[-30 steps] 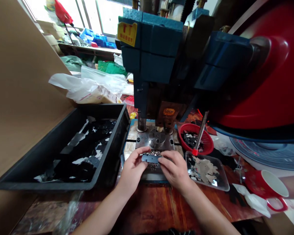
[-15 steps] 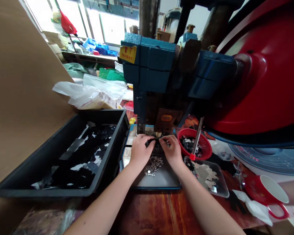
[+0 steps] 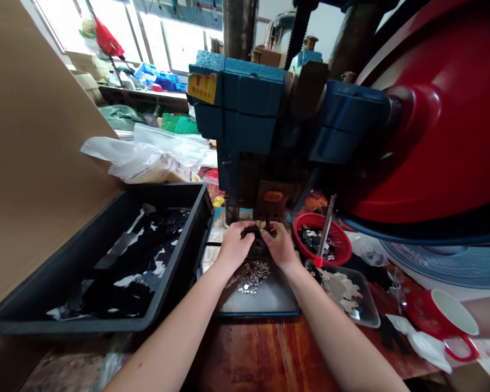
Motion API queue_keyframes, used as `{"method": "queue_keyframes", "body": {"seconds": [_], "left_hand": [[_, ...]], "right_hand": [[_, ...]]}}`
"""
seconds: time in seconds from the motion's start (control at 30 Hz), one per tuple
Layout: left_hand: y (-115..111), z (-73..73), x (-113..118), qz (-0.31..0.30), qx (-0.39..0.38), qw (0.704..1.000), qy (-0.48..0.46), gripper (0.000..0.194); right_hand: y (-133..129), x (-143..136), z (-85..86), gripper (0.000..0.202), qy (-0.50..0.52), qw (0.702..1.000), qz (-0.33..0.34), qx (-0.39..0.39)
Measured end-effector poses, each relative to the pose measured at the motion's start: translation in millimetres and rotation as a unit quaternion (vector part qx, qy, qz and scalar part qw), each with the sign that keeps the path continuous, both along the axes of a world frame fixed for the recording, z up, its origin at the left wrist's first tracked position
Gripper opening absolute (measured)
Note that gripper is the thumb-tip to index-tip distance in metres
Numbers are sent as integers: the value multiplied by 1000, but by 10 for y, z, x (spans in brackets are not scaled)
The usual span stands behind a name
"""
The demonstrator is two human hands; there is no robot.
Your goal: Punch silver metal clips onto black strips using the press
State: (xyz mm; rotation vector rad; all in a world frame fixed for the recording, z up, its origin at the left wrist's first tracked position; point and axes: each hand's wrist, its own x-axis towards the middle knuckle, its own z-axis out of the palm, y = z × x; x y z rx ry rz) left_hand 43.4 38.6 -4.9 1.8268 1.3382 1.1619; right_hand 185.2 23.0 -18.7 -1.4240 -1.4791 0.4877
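Both hands meet under the head of a blue press [image 3: 245,103], just below its small pale brass-coloured tip [image 3: 261,224]. My left hand [image 3: 236,245] pinches a small black piece [image 3: 251,232] from the left side. From the right, my right hand [image 3: 281,247] has its fingers closed at the other end of that piece. The piece lies across the spot beneath the tip; its exact kind is too small and dark to tell. In front of the fingers, a pile of small shiny metal parts [image 3: 252,276] lies on a grey metal tray [image 3: 255,305].
At left stands a large black bin [image 3: 159,288] of black and white pieces. To the right are a red basket [image 3: 349,239], a clear box [image 3: 373,305] with flat pale pieces, and a red mug [image 3: 427,316]. A big red wheel [image 3: 441,130] overhangs the right side.
The view has shifted slightly. My hands stay under the press, with the fingertips a little farther apart and the right fingers more curled at the black piece.
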Motion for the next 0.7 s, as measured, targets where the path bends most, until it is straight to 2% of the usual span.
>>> {"method": "queue_keyframes", "body": {"seconds": [0.17,0.3,0.4,0.5,0.6,0.7], "left_hand": [[-47,63,-57,23,-2,1000,-4,28],[-307,89,-345,51,14,999,13,26],[-607,22,-588,44,18,995,86,20],[-854,-69,-704,32,20,979,199,19],[-949,-113,-692,20,21,960,279,20],[-929,-102,-650,13,20,948,319,20]], "right_hand": [[-31,17,19,23,2,1000,-8,-1],[-275,132,43,24,11,1000,-21,1],[-572,251,50,19,-16,1000,2,-11],[-839,342,19,17,-56,998,5,-33],[-1008,394,-32,17,-97,995,9,-29],[-1091,431,-67,19,-159,987,15,-18]]}}
